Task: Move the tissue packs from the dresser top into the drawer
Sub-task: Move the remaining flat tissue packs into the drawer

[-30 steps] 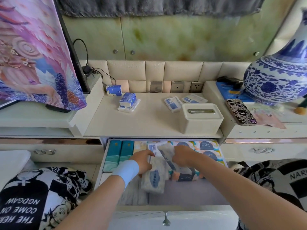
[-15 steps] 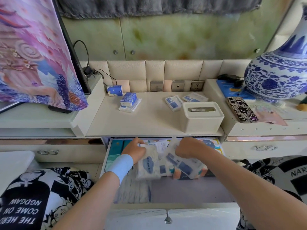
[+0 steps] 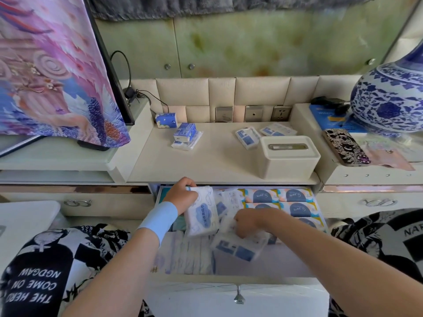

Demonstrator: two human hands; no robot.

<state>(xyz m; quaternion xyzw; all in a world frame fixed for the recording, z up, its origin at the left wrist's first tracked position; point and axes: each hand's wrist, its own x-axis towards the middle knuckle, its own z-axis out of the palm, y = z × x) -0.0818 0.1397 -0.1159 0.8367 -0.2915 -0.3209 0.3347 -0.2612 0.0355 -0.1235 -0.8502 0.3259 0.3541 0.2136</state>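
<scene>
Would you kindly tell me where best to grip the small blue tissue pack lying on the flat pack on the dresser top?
I'd pinch the blue tissue pack across its left and right sides, coming down from above and in front. It is a small block raised on the flat pack, with bare dresser top on both sides, so the grip should fit.

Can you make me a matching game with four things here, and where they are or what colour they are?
Things:
1 vase
2 tissue box
3 phone
4 cloud-print tissue pack

Matches:
A in the left hand, over the drawer
B cream, on the dresser top
C blue and white
D black patterned, flat on the right shelf

Pairs: 1-C, 2-B, 3-D, 4-A
</scene>
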